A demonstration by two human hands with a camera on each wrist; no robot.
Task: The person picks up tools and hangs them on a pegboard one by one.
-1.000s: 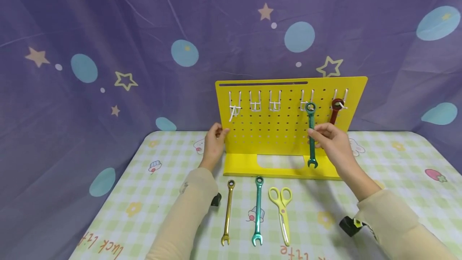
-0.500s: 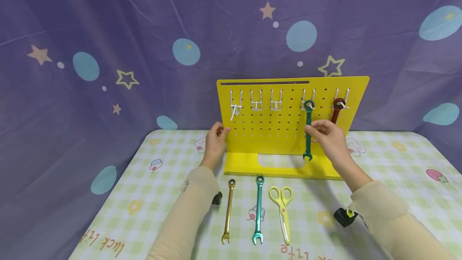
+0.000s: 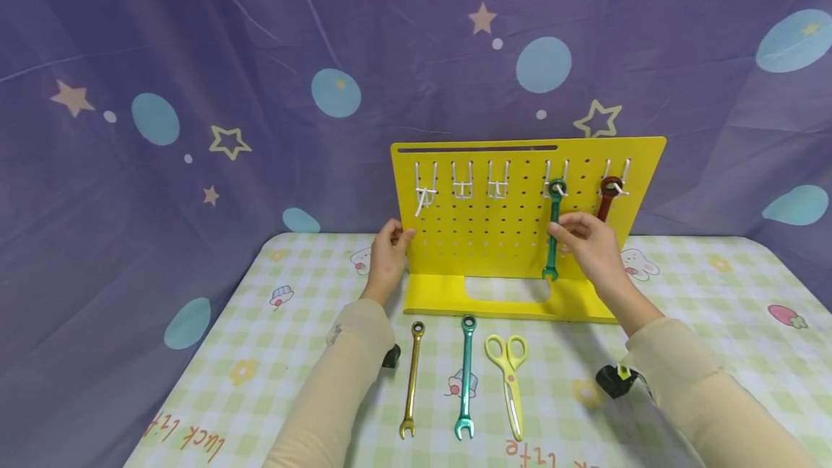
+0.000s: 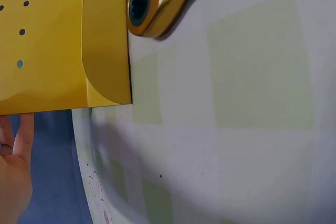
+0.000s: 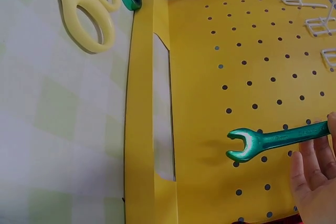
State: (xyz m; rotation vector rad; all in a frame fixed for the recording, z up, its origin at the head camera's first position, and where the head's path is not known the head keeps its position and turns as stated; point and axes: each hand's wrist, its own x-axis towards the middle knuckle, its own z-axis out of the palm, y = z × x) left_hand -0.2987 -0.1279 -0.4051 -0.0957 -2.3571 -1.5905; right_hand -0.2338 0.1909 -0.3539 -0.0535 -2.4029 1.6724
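A yellow pegboard point(image 3: 435, 296) stands on the table. My left hand point(image 3: 388, 257) holds its left edge, thumb in front. With my right hand point(image 3: 593, 248) I pinch a dark green combination wrench point(image 3: 552, 255) by the middle of its shaft. The wrench's ring end sits at a white hook point(image 3: 564, 173), whose tip shows through the ring. Its open end points down, close to the board, as the right wrist view also shows of the wrench point(image 5: 286, 137). A dark red wrench point(image 3: 607, 206) hangs on the hook to the right, partly behind my right hand.
Three more white hooks, including the leftmost hook point(image 3: 425, 193), line the board's upper left. In front lie a gold wrench point(image 3: 412, 381), a teal wrench point(image 3: 465, 381) and yellow scissors point(image 3: 511, 385) on the checked tablecloth point(image 3: 260, 360). A purple curtain point(image 3: 416, 35) hangs behind.
My right hand has moved left and toward the board with the green wrench. The ring end has come onto the hook and the open end has swung inward. My left hand stays on the edge.
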